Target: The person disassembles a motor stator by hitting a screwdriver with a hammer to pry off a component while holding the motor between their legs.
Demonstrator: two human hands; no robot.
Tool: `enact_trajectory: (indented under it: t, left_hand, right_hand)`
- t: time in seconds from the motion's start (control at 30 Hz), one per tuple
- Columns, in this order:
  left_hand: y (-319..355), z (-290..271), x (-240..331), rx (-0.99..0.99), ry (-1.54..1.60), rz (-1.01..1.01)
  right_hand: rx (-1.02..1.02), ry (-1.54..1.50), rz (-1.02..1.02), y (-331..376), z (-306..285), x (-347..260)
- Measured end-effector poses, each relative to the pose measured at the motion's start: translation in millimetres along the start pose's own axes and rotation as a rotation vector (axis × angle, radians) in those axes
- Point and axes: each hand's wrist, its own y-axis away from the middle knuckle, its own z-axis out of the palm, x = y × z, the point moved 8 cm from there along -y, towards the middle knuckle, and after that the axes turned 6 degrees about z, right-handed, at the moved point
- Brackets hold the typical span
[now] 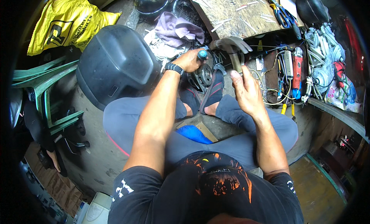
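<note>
My left hand (187, 61) is closed round a screwdriver-like tool with a teal-ended handle (202, 54). The tool stands over a round, dark metal part (204, 74) with openings in it, set on the floor between my shoes. I cannot see the tool's tip. In my right hand (247, 92) is a claw hammer (232, 46), gripped by its handle. Its head is raised to the right of the teal handle end and apart from it. My shoes (214, 91) flank the metal part closely, and my fingers hide some of its upper edge.
A black plastic case (119, 64) lies left of my arm, near a yellow bag (69, 23) and green chair legs (42, 79). Rags (179, 29) lie ahead. A wooden table (235, 12) bears pliers (283, 16). Power tools (296, 69) and cords crowd the right.
</note>
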Motion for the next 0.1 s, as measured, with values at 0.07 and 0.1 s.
enact_trajectory:
  t: [0.07,0.1]
  left_hand:
    - [-4,1,-7,-0.001,-0.035,-0.022]
    - [-5,3,-10,-0.002,-0.041,-0.039]
  right_hand:
    - [-0.026,0.052,-0.035,2,3,-13]
    - [0.013,0.051,-0.095,4,3,-21]
